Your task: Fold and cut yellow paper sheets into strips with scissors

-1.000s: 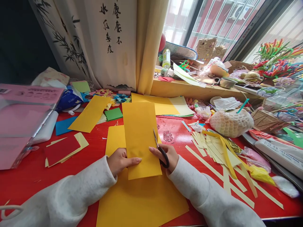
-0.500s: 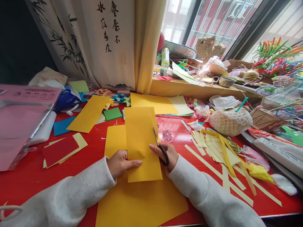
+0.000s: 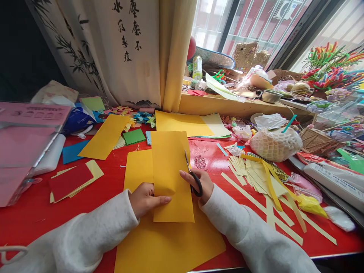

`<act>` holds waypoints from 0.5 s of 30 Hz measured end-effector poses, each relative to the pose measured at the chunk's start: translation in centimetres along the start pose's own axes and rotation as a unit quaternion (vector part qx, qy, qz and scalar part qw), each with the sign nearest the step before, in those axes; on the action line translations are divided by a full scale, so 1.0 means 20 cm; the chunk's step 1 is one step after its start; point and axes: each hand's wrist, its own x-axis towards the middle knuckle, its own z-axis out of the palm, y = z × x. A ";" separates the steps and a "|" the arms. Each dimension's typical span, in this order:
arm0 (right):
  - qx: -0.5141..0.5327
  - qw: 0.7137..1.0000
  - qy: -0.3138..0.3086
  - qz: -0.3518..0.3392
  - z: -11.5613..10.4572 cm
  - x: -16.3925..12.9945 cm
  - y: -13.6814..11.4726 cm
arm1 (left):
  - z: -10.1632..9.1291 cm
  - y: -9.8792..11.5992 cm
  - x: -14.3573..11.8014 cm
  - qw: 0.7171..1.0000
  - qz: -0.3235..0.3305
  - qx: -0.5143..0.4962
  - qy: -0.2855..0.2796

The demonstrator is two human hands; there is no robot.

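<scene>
My left hand (image 3: 149,200) pinches the left edge of an upright yellow paper sheet (image 3: 170,163), thumb across its front and fingers behind it. In my right hand (image 3: 203,182) is a pair of scissors (image 3: 195,181) with black handles, its blades pointing up along the sheet's right edge. The right thumb rests near the front of the paper, so the hand may be steadying it too. Beneath both hands lies a larger yellow sheet (image 3: 170,246) on the red table (image 3: 25,223).
Cream paper strips (image 3: 261,206) and cut pieces spread to the right. On the left are red and cream cards (image 3: 71,182), a yellow rectangle (image 3: 105,136) and a pink package (image 3: 25,148). A net-wrapped round object (image 3: 275,146) with a straw stands near the cluttered windowsill.
The held sheet has tilted and dropped very slightly, while both hands keep their grip. The camera view has shifted a little.
</scene>
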 end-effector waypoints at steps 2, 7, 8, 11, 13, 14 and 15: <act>-0.004 1.000 -0.001 0.001 0.00 0.01 0.00 | 0.00 0.00 0.00 1.000 0.003 0.015 0.002; 0.000 1.000 0.010 0.005 0.00 0.01 -0.01 | 0.01 -0.01 0.00 0.999 -0.003 0.051 0.019; -0.002 1.000 0.017 0.008 0.00 0.01 -0.01 | 0.00 -0.02 0.00 0.998 -0.003 0.062 0.021; -0.010 1.000 0.019 0.006 0.00 0.00 -0.01 | -0.01 -0.04 0.01 0.994 -0.003 0.105 0.028; -0.015 1.000 0.009 -0.001 0.00 0.00 -0.01 | -0.01 -0.05 0.01 0.990 -0.004 0.135 0.035; -0.015 1.000 0.010 -0.004 0.00 0.00 -0.01 | -0.02 -0.05 0.01 0.988 -0.004 0.148 0.037; -0.015 1.000 0.014 -0.004 0.00 0.00 -0.01 | -0.02 -0.05 0.01 0.986 -0.002 0.160 0.037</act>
